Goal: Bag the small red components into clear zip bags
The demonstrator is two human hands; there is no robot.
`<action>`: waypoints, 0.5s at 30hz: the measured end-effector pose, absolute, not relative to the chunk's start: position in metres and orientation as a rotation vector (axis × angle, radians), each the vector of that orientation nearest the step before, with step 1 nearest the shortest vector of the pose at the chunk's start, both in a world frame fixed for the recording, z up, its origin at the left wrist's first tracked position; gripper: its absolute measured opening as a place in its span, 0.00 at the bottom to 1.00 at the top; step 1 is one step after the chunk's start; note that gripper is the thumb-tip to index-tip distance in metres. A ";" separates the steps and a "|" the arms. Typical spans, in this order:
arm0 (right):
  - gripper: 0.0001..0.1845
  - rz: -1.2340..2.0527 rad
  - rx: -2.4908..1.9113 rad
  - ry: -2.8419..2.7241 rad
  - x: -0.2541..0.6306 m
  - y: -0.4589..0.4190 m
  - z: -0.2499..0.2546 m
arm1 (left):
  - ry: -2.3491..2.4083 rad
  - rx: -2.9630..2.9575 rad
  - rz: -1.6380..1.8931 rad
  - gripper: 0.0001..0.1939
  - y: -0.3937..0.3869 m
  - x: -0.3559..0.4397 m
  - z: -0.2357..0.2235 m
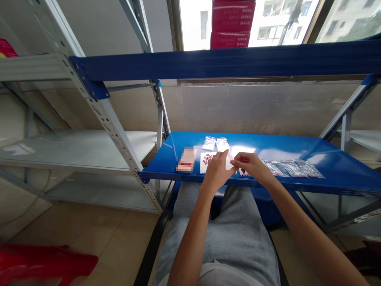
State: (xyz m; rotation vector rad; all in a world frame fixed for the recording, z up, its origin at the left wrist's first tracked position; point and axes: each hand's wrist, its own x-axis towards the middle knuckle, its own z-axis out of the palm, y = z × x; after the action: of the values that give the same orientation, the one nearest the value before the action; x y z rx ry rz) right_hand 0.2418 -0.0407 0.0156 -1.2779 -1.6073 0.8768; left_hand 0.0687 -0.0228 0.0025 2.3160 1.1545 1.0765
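Observation:
My left hand [218, 169] and my right hand [248, 165] meet over the blue shelf's front edge, both closed on a small clear plastic bag [229, 161] between them. The right thumb and forefinger pinch the bag's edge; the left fingers partly cover it. Left of my left hand, small dark red pieces [207, 159] lie on a white sheet [203, 168], part of which the hand hides. Two small clear bags [209, 143] lie flat just beyond the hands. To the right, several bags [293, 168] with reddish contents overlap in a row, the nearest partly behind my right hand.
A blurred-out flat item [187, 159] rests at the left of the blue shelf [256, 143]. Above runs a blue crossbeam [208, 65], with red boxes [233, 24] over it. A grey upright post [110, 123] stands left, and a red stool [47, 260] is on the floor.

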 end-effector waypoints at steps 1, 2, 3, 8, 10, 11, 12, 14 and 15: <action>0.24 0.886 -1.266 -1.614 0.240 -0.041 0.016 | 1.152 2.306 1.080 0.31 -0.022 0.069 0.001; 0.24 0.904 -1.251 -1.623 0.239 -0.042 0.017 | 1.146 2.300 1.085 0.31 -0.021 0.068 0.001; 0.24 0.929 -1.236 -1.631 0.238 -0.043 0.018 | 1.136 2.297 1.085 0.30 -0.020 0.067 0.000; 0.22 1.040 -1.198 -1.636 0.237 -0.045 0.016 | 1.122 2.267 1.062 0.31 -0.018 0.059 0.001; 0.21 1.072 -1.188 -1.613 0.236 -0.045 0.014 | 1.111 2.253 1.066 0.31 -0.018 0.057 0.002; 0.21 1.084 -1.184 -1.602 0.236 -0.044 0.014 | 1.106 2.248 1.067 0.31 -0.019 0.057 0.002; 0.20 1.095 -1.179 -1.592 0.235 -0.044 0.013 | 1.103 2.245 1.069 0.30 -0.019 0.057 0.003; 0.20 1.101 -1.167 -1.582 0.234 -0.043 0.013 | 1.103 2.242 1.074 0.29 -0.019 0.056 0.003; 0.20 1.100 -1.162 -1.582 0.233 -0.044 0.013 | 1.106 2.241 1.078 0.28 -0.019 0.056 0.004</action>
State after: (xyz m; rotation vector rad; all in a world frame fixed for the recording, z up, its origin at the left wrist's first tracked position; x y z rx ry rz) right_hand 0.2334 -0.0436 0.0131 -1.1618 -1.5816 1.1002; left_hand 0.0562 -0.0186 0.0035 2.2412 1.1059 1.0780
